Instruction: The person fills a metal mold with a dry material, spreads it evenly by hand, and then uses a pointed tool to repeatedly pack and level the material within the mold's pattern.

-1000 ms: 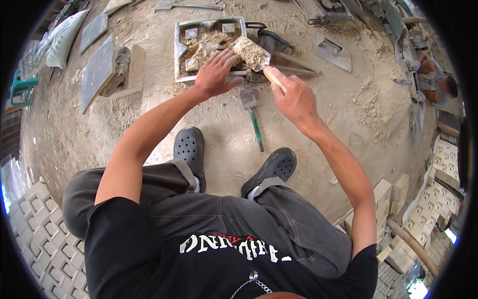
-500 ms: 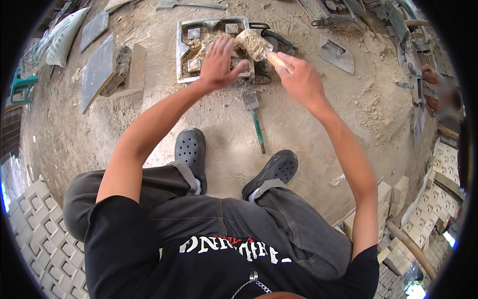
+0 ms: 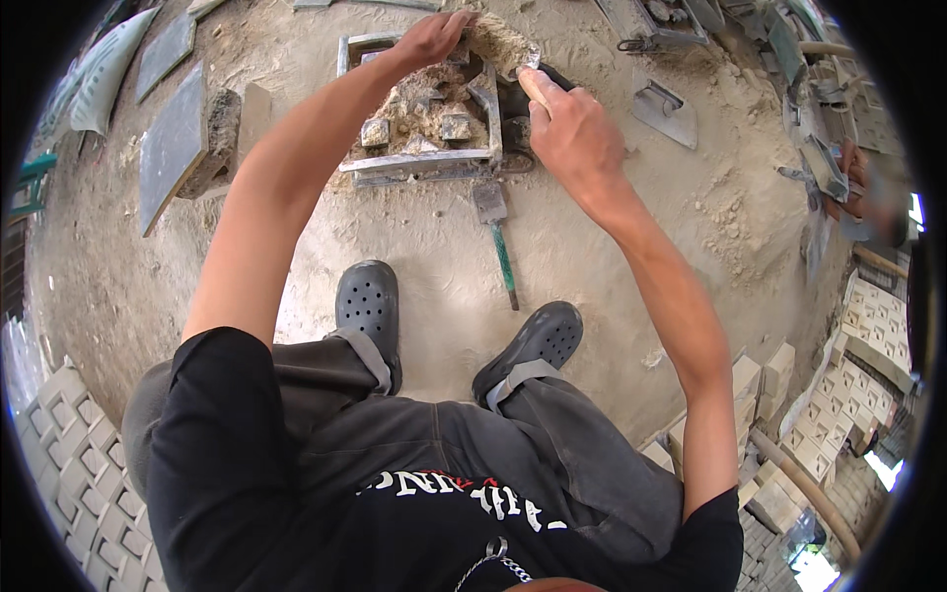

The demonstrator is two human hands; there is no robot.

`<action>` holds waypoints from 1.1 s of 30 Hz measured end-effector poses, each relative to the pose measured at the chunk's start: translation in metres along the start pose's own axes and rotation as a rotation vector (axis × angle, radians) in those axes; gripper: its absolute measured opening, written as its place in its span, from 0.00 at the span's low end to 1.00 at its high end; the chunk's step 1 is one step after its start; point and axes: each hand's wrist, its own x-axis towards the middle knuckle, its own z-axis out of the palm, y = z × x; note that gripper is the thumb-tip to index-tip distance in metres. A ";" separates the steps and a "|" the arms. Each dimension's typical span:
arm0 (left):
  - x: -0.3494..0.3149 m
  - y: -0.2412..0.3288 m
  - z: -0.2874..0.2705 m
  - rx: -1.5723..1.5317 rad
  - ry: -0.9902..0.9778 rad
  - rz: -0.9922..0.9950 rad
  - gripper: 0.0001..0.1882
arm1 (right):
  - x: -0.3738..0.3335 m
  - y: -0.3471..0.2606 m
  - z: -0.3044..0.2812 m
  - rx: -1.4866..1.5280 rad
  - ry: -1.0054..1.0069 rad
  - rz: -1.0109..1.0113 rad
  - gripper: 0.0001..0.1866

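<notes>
A square metal mould frame [image 3: 424, 160] with small blocks inside lies on the ground, partly filled with loose tan sandy mix [image 3: 406, 104]. My right hand [image 3: 577, 128] grips the pale wooden handle of a trowel [image 3: 534, 87] beside the mould's right side. A heap of tan mix [image 3: 501, 45] sits on the trowel's blade and hides most of it. My left hand [image 3: 434, 37] reaches over the mould's far side, its fingers loosely bent and nearest to that heap. Whether the fingertips touch the mix cannot be made out.
A small green-handled spatula [image 3: 501, 247] lies between the mould and my shoes. A flat metal float [image 3: 665, 113] rests to the right. Leaning grey slabs [image 3: 170, 148] stand at left. Patterned blocks [image 3: 89, 474] are stacked at lower left and right. Another person's hand [image 3: 850, 178] shows at far right.
My left hand has moved away from me, from over the mould's middle to its far side. The loaded trowel has shifted slightly farther off in my right hand.
</notes>
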 end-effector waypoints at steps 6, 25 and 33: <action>-0.001 0.008 0.015 0.043 0.096 0.114 0.13 | 0.003 0.006 0.001 -0.001 0.017 0.025 0.20; -0.079 0.035 -0.092 0.212 0.080 -0.077 0.24 | 0.008 -0.002 -0.005 0.306 0.047 -0.062 0.20; -0.089 -0.010 -0.115 -0.250 0.230 -0.483 0.27 | 0.058 0.001 0.048 0.038 0.154 -0.393 0.23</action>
